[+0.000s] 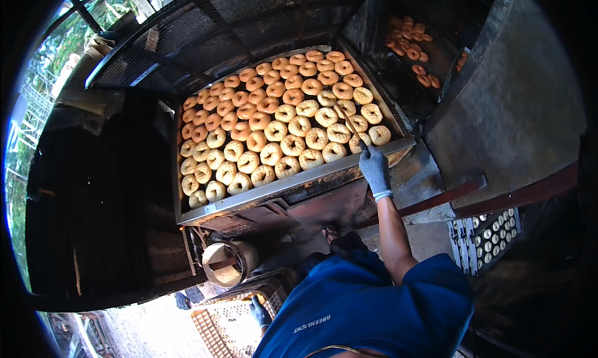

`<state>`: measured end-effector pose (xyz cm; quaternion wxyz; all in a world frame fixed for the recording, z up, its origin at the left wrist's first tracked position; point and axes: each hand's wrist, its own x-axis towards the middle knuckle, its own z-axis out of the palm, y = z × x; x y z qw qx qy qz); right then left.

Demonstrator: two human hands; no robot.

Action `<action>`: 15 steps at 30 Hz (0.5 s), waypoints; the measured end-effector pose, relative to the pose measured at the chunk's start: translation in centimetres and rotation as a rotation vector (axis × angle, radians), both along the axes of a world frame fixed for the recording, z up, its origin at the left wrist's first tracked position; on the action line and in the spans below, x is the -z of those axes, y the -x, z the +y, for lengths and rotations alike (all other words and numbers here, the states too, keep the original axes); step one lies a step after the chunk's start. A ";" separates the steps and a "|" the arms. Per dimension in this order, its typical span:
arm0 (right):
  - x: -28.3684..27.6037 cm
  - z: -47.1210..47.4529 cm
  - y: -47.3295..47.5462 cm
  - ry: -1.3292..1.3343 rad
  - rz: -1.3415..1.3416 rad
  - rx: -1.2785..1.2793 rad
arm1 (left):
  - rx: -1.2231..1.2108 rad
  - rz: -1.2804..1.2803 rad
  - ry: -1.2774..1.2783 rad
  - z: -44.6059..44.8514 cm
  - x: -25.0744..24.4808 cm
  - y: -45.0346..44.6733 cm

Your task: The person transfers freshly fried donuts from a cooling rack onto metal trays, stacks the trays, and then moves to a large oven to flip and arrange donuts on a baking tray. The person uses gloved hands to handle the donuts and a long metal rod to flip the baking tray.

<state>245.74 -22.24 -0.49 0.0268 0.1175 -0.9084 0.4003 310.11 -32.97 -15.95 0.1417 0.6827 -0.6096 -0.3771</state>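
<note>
My right hand point(374, 171), in a grey knit glove, grips a thin wooden stick point(348, 120) at the near right edge of a wide metal frying vat point(299, 173). The stick reaches over ring doughnuts that fill the vat in rows. Doughnuts toward the back and left are golden brown point(268, 105); those along the front and right are pale point(292, 144). My left hand point(259, 311), also gloved, hangs low at the bottom, over a plastic crate point(212, 332); whether it touches the crate I cannot tell.
A raised mesh screen point(187, 35) stands behind the vat. Browned doughnuts point(413, 54) lie on a dark surface at the upper right. Below the vat is a round metal container point(229, 264). Racked trays of pale rings point(490, 239) stand low at the right.
</note>
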 end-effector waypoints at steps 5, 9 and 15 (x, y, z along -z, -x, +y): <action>2.9 2.2 1.7 0.257 -0.402 -0.032 | -0.138 0.107 -0.053 -0.2 -1.6 1.1; -3.3 5.6 -6.9 -0.022 0.017 -0.106 | -0.136 0.131 -0.041 1.1 -2.1 -0.6; -1.8 8.5 -6.3 0.080 -0.373 -0.079 | -0.062 0.259 -0.029 0.2 -1.5 -0.2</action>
